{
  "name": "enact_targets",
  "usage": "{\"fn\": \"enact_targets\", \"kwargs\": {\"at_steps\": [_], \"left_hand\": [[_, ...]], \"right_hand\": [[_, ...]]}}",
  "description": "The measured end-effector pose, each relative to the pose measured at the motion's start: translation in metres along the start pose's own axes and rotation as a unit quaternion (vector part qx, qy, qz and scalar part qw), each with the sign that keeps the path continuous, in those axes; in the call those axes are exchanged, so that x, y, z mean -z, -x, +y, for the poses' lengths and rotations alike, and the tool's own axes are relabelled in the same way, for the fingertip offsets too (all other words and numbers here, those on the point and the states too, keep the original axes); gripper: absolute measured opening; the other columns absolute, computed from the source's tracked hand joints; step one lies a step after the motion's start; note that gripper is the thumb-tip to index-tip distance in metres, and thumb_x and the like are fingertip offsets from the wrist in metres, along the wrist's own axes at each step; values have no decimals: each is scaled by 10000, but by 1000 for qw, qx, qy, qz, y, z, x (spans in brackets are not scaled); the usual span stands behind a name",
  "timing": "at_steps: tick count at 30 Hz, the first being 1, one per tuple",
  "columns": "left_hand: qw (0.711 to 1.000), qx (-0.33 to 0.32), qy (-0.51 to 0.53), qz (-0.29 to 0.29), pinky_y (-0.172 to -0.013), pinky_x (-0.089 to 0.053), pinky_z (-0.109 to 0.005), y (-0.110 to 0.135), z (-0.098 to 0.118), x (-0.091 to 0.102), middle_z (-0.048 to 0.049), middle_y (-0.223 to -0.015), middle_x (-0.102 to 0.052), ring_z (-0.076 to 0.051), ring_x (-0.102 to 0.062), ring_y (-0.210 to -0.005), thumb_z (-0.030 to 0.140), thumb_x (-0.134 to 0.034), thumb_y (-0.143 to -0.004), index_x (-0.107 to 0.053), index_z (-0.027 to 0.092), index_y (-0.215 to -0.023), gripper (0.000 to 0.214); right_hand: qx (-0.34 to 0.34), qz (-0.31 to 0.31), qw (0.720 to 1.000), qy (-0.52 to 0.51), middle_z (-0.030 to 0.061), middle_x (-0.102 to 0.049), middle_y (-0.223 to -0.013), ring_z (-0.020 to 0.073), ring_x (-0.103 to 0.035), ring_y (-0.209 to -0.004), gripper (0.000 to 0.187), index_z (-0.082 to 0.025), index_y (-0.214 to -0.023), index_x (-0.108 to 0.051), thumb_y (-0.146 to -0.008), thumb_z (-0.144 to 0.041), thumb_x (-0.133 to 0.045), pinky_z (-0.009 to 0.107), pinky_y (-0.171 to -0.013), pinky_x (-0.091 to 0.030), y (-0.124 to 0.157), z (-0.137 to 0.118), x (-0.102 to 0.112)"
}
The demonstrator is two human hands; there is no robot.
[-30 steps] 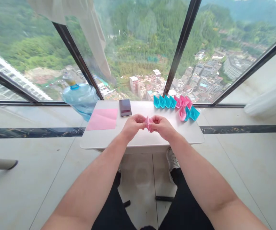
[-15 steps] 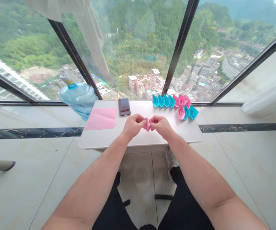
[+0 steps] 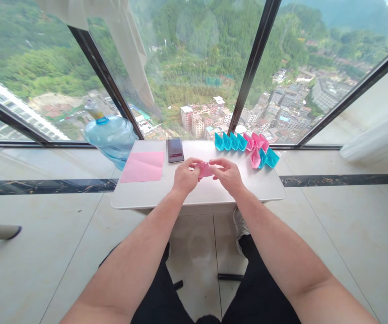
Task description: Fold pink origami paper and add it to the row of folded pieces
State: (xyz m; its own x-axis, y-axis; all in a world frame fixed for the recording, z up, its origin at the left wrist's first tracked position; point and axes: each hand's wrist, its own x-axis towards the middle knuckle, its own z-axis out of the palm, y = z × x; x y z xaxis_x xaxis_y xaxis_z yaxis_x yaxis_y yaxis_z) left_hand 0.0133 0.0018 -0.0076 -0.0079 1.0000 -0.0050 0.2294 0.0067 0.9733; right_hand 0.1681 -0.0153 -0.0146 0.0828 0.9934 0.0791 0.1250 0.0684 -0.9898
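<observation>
Both hands meet over the middle of a small white table (image 3: 146,195). My left hand (image 3: 185,176) and my right hand (image 3: 228,174) pinch a small folded pink paper piece (image 3: 204,169) between their fingertips, just above the tabletop. A flat sheet of pink paper (image 3: 142,166) lies on the table to the left of my left hand. A row of several folded blue and pink paper boats (image 3: 244,146) stands along the table's far right edge.
A dark phone (image 3: 175,151) lies at the table's far edge, beside the pink sheet. A large blue water jug (image 3: 110,136) stands on the floor left of the table, against floor-to-ceiling windows. My legs and a shoe (image 3: 240,224) are under the table.
The pink piece has turned from upright to flatter between my fingers. My hands have shifted slightly farther over the table and their fingers have loosened around the paper.
</observation>
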Motion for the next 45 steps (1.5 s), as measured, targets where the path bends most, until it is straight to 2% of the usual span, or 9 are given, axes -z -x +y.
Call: {"fn": "enact_targets", "kwargs": {"at_steps": [7, 11, 17, 24, 28, 33, 36, 41, 45], "left_hand": [[999, -3, 35, -29, -534, -553, -247, 3, 0, -2, -6, -777, -669, -146, -650, -624, 419, -767, -683, -707, 186, -861, 299], [999, -32, -5, -2, -587, -525, -252, 2, -2, 0, -13, -742, -687, -159, -639, -657, 437, -724, -726, -716, 184, -775, 258], [996, -68, -64, -10, -670, -497, -278, 3, 0, 2, -36, -772, -741, -192, -656, -736, 377, -676, -754, -780, 192, -817, 222], [999, -9, 36, -5, -658, -501, -283, -3, -7, 1, -45, -764, -715, -181, -640, -716, 390, -692, -718, -759, 161, -803, 254], [999, 6, 51, 14, -630, -496, -274, -4, -7, 1, -42, -810, -718, -164, -628, -681, 288, -651, -701, -741, 160, -844, 212], [1000, -19, -10, 10, -647, -504, -270, 2, -1, 0, -20, -796, -724, -171, -657, -690, 153, -576, -666, -711, 183, -879, 254], [999, -37, -36, 6, -691, -513, -278, 4, -1, 1, -19, -818, -729, -175, -668, -719, 121, -553, -663, -698, 192, -901, 287], [998, -38, -41, 33, -695, -497, -269, 3, -2, 0, -14, -834, -723, -167, -649, -724, 123, -541, -664, -691, 196, -884, 276], [996, -29, -54, 72, -641, -457, -257, 3, -2, -2, -3, -797, -701, -159, -615, -682, 120, -523, -668, -680, 200, -862, 262]], "right_hand": [[163, 71, 966, 187, 29, -717, -853, 192, -655, -832, 96, -233, -761, -722, -814, -294, -670, 306, -737, -516, 4, 2, -4], [142, 61, 968, 199, 35, -670, -816, 161, -601, -720, 136, -221, -723, -694, -825, -300, -651, 292, -697, -491, 6, -2, -5], [136, 13, 976, 172, 14, -694, -914, 129, -557, -655, 197, -244, -999, -695, -822, -247, -609, 280, -699, -496, 7, -4, -6], [162, 22, 978, 126, 4, -652, -812, 145, -607, -718, 28, -223, -808, -631, -808, -248, -619, 281, -702, -513, 8, -6, -4], [154, 20, 979, 135, 22, -652, -845, 160, -614, -780, 117, -219, -746, -599, -808, -305, -646, 274, -682, -512, 10, -9, -2], [102, 45, 977, 179, 22, -619, -735, 162, -591, -731, 272, -213, -616, -518, -807, -353, -652, 287, -682, -493, 9, -7, -5], [27, 34, 987, 158, 5, -665, -808, 146, -605, -690, 124, -211, -799, -612, -756, -308, -676, 285, -660, -506, 5, 0, -6], [-107, -11, 991, 74, 75, -675, -1185, 157, -663, -787, 433, -196, -1102, -635, -674, -206, -697, 266, -610, -542, -1, 1, -5], [-174, -55, 983, 18, 80, -723, -964, 178, -663, -737, 403, -175, -1055, -651, -655, -137, -675, 265, -546, -541, 2, -10, -6]]}}
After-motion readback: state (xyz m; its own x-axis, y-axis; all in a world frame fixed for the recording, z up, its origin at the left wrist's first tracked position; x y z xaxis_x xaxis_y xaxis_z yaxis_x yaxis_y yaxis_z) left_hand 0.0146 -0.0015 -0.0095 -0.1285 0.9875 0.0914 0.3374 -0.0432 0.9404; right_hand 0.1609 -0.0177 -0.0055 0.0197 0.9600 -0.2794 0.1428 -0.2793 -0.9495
